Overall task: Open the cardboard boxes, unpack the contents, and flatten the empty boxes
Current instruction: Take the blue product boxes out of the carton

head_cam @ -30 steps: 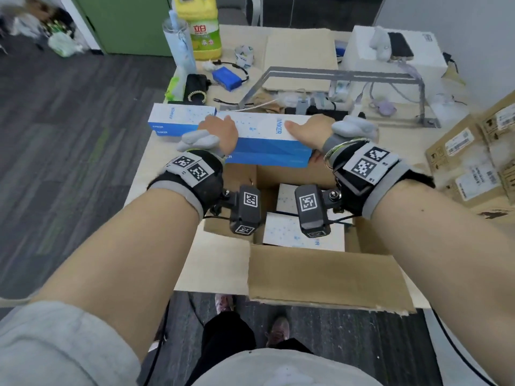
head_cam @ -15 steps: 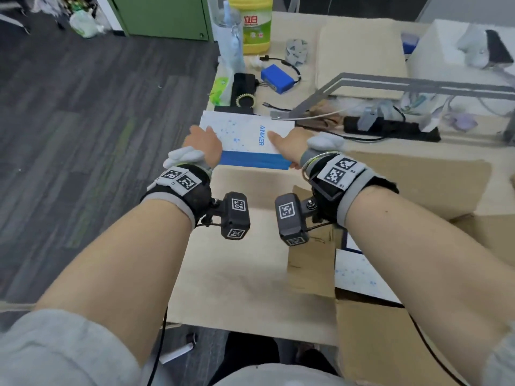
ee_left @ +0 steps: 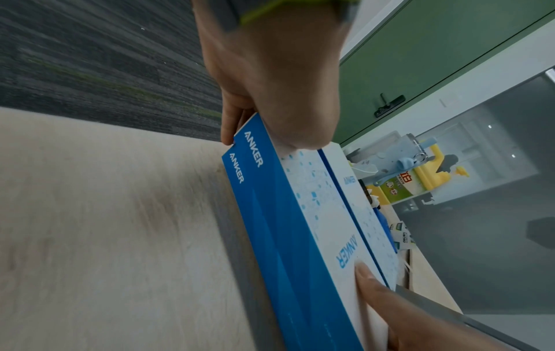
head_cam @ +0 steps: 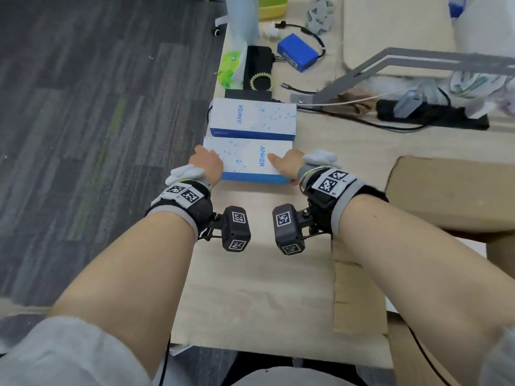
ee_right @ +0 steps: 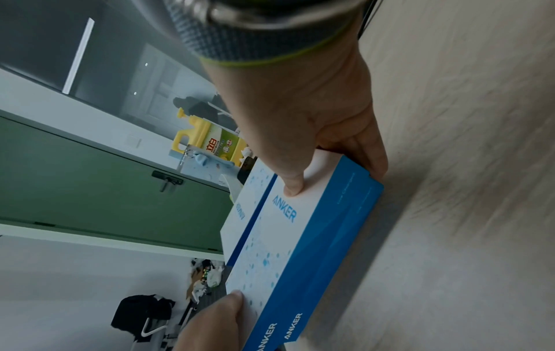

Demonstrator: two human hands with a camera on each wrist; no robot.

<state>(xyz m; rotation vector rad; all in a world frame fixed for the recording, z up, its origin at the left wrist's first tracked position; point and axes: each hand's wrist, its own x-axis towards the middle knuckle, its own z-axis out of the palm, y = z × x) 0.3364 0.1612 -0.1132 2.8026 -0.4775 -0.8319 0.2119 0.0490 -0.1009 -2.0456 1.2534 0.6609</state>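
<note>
The blue-and-white box (head_cam: 248, 160) is gripped endwise by the left hand (head_cam: 207, 165) and right hand (head_cam: 287, 165); it should be lowered flat onto the surface (head_cam: 250, 288), flush at six o'clock of the second box (head_cam: 252, 119), before release.

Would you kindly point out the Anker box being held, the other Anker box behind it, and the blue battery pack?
held Anker box (head_cam: 245, 158), head view, on its white top face.
second Anker box (head_cam: 252, 118), head view, middle of its top face.
blue battery pack (head_cam: 298, 52), head view, on its flat top.

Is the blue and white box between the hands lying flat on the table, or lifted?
Probably flat: the box lies broad face up, blue side meeting the table, no gap visible.
</note>
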